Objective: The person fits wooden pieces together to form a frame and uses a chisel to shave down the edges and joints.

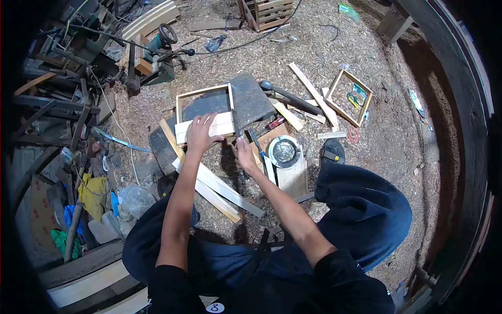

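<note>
I sit on a sawdust-covered floor. My left hand (201, 133) presses flat on pale wooden slats (222, 124) laid across a wooden frame (180, 104) that rests on a dark slab (251, 99). My right hand (243, 154) is closed at the frame's near right corner, beside a thin dark strip; what it grips is too small to make out. A blue-handled tool (257, 144) lies just right of it. Long loose wood strips (225, 191) lie below my hands.
A round metal tin (284, 152) sits on a board at right. A second wooden frame (350, 98), a hammer (290, 97) and scrap sticks lie further right. A green machine (157, 55) and piled junk fill the left side. A crate (269, 13) stands at the back.
</note>
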`<state>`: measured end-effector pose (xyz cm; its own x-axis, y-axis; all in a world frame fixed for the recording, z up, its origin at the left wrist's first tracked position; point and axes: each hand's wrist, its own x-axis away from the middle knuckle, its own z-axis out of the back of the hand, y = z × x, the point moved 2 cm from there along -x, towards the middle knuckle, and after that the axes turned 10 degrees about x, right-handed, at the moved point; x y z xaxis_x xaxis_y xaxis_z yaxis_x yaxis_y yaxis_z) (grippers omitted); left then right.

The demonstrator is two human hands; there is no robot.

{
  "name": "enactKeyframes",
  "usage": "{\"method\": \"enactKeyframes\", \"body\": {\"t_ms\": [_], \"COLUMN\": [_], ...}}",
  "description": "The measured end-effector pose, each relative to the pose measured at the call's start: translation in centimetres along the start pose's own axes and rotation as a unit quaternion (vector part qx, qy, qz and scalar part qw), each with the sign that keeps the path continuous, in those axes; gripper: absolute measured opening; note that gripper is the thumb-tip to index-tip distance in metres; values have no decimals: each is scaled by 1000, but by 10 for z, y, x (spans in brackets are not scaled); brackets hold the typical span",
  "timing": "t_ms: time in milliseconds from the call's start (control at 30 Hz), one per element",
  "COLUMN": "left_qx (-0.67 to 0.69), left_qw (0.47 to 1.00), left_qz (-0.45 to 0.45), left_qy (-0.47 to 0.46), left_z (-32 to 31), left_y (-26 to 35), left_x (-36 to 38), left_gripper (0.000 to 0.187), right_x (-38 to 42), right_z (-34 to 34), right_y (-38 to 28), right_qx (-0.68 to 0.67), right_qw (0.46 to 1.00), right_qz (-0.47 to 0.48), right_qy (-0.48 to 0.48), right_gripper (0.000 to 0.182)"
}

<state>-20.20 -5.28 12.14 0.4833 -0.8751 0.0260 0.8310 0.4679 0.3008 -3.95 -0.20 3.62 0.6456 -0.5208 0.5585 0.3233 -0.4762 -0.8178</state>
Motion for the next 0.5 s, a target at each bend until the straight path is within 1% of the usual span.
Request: {"method": "enactKeyframes", "body": {"t_ms": [33, 133, 167, 233, 267, 300, 367, 433, 500], "left_qx": [-3, -1, -6, -12, -17, -23, -28, -33, -10], "left_qw": [1000, 1000, 1000, 1000, 1000, 1000, 999, 999, 999], "left_qz": [-1, -5, -3, 0, -7, -14, -17, -18, -17], "left_qy": [0, 10, 7, 7, 7, 7, 10, 11, 27], "left_z": [-1, -3, -4, -4, -5, -6, -5, -3, -1], "left_y": [-1, -2, -1, -1, -1, -1, 0, 3, 3], "left_x": [1, 2, 3, 2, 3, 3, 5, 7, 9], "left_gripper": [93, 93, 93, 93, 93, 93, 92, 91, 82], "right_x": [3, 7, 7, -8, -30, -25, -10, -8, -9], "right_z": [-1, 2, 2, 5, 9, 15, 23, 25, 25], "right_y": [-4, -14, -16, 1, 25, 16, -8, -17, -24], "right_qx": [-34, -104, -103, 5, 116, 166, 218, 234, 250], "right_qw": [999, 994, 994, 996, 977, 965, 962, 954, 947], "right_qz": [-21, -41, -38, 26, 102, 135, 96, 110, 124], "right_qy": [-15, 1, -1, 89, 145, 154, 135, 150, 161], "right_gripper": [38, 38, 38, 40, 42, 44, 48, 48, 48]}}
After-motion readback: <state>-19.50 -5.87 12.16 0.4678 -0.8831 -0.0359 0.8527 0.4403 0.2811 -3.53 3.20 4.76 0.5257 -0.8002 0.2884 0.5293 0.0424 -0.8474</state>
